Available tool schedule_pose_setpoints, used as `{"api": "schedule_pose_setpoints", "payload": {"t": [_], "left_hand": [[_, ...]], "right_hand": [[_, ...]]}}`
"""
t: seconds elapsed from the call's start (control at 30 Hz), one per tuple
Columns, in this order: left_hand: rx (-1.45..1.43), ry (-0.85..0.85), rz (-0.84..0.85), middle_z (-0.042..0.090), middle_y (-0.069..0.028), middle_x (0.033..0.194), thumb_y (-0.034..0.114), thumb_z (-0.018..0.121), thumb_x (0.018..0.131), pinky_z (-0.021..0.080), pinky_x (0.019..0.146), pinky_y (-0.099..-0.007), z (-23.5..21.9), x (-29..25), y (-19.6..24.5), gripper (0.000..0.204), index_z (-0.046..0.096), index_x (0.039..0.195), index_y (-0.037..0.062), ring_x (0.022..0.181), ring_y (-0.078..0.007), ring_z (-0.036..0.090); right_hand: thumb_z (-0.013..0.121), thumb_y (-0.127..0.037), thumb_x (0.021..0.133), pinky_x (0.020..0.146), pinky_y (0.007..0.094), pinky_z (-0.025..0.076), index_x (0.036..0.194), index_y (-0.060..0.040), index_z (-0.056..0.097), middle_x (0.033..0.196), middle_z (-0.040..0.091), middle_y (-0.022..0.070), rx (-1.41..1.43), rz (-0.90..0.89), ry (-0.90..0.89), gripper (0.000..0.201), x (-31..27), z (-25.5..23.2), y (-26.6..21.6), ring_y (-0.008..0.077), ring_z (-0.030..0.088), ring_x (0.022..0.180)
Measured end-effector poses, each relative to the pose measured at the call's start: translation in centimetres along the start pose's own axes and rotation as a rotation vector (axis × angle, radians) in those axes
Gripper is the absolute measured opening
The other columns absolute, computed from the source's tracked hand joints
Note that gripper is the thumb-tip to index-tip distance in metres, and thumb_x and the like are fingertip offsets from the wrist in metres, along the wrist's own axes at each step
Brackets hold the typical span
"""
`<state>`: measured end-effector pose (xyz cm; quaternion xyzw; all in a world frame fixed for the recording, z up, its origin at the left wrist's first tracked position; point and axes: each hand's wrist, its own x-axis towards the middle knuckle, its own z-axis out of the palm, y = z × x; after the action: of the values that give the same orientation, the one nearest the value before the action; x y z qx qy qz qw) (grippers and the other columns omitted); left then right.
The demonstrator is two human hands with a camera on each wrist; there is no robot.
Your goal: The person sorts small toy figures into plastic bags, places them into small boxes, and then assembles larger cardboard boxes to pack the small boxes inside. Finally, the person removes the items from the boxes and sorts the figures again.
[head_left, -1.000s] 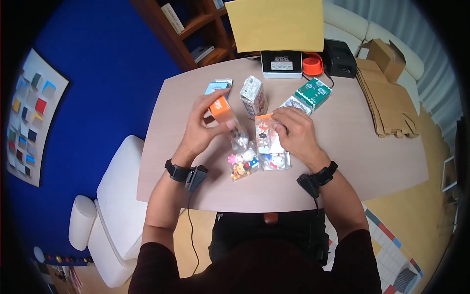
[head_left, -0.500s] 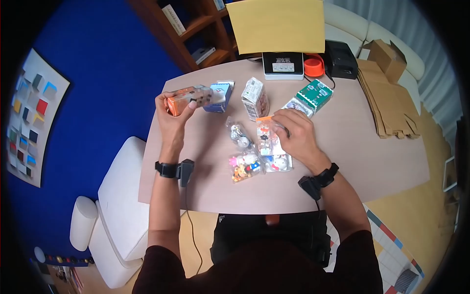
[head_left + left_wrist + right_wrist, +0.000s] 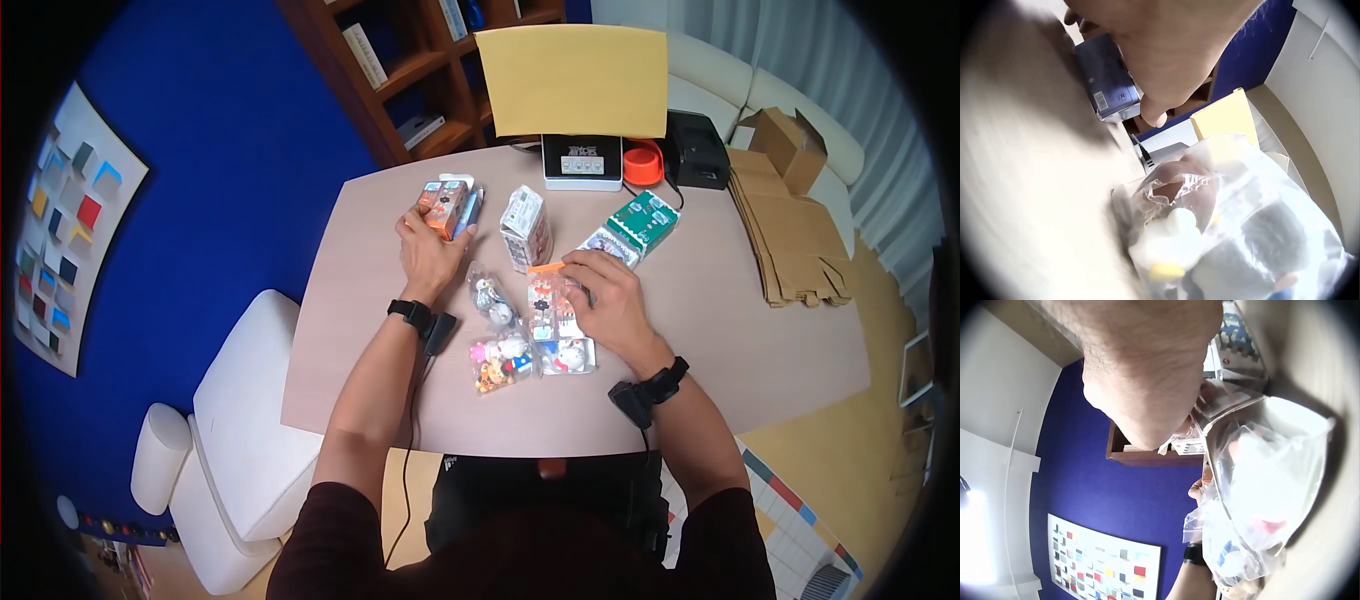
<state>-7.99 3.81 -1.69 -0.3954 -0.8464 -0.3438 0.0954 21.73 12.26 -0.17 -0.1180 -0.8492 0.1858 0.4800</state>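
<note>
At the table's back left, my left hand grips a small orange figure box, set right against a blue box. In the left wrist view the blue box shows beside the hand, while the orange one is hidden. My right hand curls over the upper corner of another orange-topped figure box near the middle. Below that box lies a bagged white figure; the right wrist view shows a bagged figure inside an open box end. To the left lie a bagged grey-white figure and bagged colourful figures.
A white patterned box stands behind, with a green box to its right. At the back are a black-and-white device, a yellow panel, a red round object and folded brown cardboard.
My left hand has lifted the orange box from beside the bagged figures, turned it, and carried it to the blue box at the back left. My right hand stays at its box.
</note>
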Motion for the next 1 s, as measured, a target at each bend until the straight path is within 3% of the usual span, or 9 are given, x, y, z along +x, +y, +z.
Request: {"api": "schedule_pose_setpoints", "payload": {"t": [0.33, 0.4, 0.5, 0.53, 0.6, 0.73, 0.8, 0.83, 1.0], "left_hand": [[0.023, -0.072, -0.134, 0.047, -0.0313, 0.142, 0.051, 0.086, 0.084, 0.053, 0.103, -0.0540, -0.8, 0.2, 2.6, 0.094, 0.038, 0.151, 0.0053, 0.125, -0.0499, 0.059], [0.248, 0.135, -0.008, 0.044, -0.0334, 0.147, 0.040, 0.089, 0.083, 0.050, 0.108, -0.0534, -0.6, -0.2, 3.0, 0.095, 0.037, 0.154, 0.0056, 0.129, -0.0517, 0.056], [0.093, 0.143, 0.250, 0.038, -0.0308, 0.160, 0.020, 0.089, 0.082, 0.045, 0.116, -0.0515, -3.1, -0.8, 3.7, 0.099, 0.033, 0.161, 0.0048, 0.141, -0.0478, 0.050], [0.093, 0.139, 0.250, 0.038, -0.0308, 0.160, 0.020, 0.089, 0.082, 0.045, 0.116, -0.0515, -3.8, -0.8, 4.2, 0.099, 0.033, 0.161, 0.0048, 0.141, -0.0478, 0.050], [-0.529, -0.466, 0.329, 0.039, -0.0240, 0.165, 0.005, 0.086, 0.080, 0.042, 0.121, -0.0491, -4.7, -0.8, 4.7, 0.103, 0.029, 0.166, 0.0047, 0.150, -0.0393, 0.045], [-0.660, -0.626, 0.299, 0.045, -0.0199, 0.165, 0.003, 0.084, 0.080, 0.040, 0.124, -0.0462, -2.4, -0.2, 5.1, 0.106, 0.025, 0.168, 0.0045, 0.151, -0.0321, 0.046], [-0.806, -0.954, 0.089, 0.054, -0.0189, 0.157, 0.003, 0.086, 0.080, 0.040, 0.123, -0.0433, -2.1, 0.1, 5.8, 0.102, 0.030, 0.166, 0.0021, 0.146, -0.0303, 0.051], [-0.622, -0.986, 0.097, 0.057, -0.0175, 0.154, 0.004, 0.087, 0.081, 0.040, 0.122, -0.0412, -1.7, 0.7, 6.0, 0.098, 0.034, 0.163, 0.0000, 0.144, -0.0287, 0.053], [-0.583, -1.009, 0.097, 0.059, -0.0174, 0.151, 0.011, 0.090, 0.083, 0.041, 0.121, -0.0398, -1.0, 0.9, 6.7, 0.095, 0.036, 0.161, -0.0015, 0.139, -0.0280, 0.057]], "right_hand": [[0.075, -0.001, 0.083, 0.091, 0.0452, 0.058, 0.107, 0.0011, 0.075, 0.111, 0.075, 0.0150, 0.065, 0.039, -0.011, 0.024, 0.0, -0.2, -0.2, 0.0365, 0.072, 0.102], [0.075, -0.001, 0.083, 0.092, 0.0453, 0.058, 0.108, 0.0012, 0.075, 0.111, 0.075, 0.0153, 0.064, 0.043, 0.001, 0.026, 0.0, -0.2, -0.2, 0.0368, 0.072, 0.102], [0.076, -0.001, 0.083, 0.093, 0.0454, 0.058, 0.110, 0.0011, 0.074, 0.111, 0.075, 0.0157, 0.063, 0.041, 0.032, 0.028, 0.1, -0.3, -0.1, 0.0373, 0.072, 0.103], [0.076, -0.001, 0.083, 0.094, 0.0453, 0.058, 0.111, 0.0009, 0.074, 0.111, 0.075, 0.0159, 0.063, 0.031, 0.045, 0.028, 0.2, -0.3, 0.0, 0.0374, 0.072, 0.103], [0.076, -0.001, 0.083, 0.094, 0.0453, 0.057, 0.111, 0.0009, 0.074, 0.111, 0.075, 0.0161, 0.064, 0.046, 0.047, 0.029, 0.2, -0.3, 0.1, 0.0375, 0.072, 0.103], [0.077, 0.002, 0.083, 0.096, 0.0431, 0.058, 0.114, 0.0023, 0.075, 0.114, 0.076, 0.0191, 0.075, 0.094, 0.029, 0.031, -0.1, -0.4, 0.0, 0.0369, 0.073, 0.106], [0.077, 0.002, 0.084, 0.096, 0.0428, 0.058, 0.114, 0.0025, 0.075, 0.114, 0.076, 0.0190, 0.064, 0.097, 0.036, 0.030, -0.1, -0.4, 0.3, 0.0367, 0.073, 0.106], [0.076, 0.001, 0.085, 0.096, 0.0426, 0.058, 0.113, 0.0027, 0.075, 0.114, 0.076, 0.0189, 0.056, 0.107, 0.040, 0.029, -0.1, -0.5, 0.4, 0.0364, 0.074, 0.106], [0.075, -0.001, 0.087, 0.096, 0.0421, 0.059, 0.113, 0.0031, 0.076, 0.114, 0.076, 0.0190, 0.069, 0.162, 0.066, 0.026, -0.1, -0.8, 0.9, 0.0363, 0.074, 0.105]]}}
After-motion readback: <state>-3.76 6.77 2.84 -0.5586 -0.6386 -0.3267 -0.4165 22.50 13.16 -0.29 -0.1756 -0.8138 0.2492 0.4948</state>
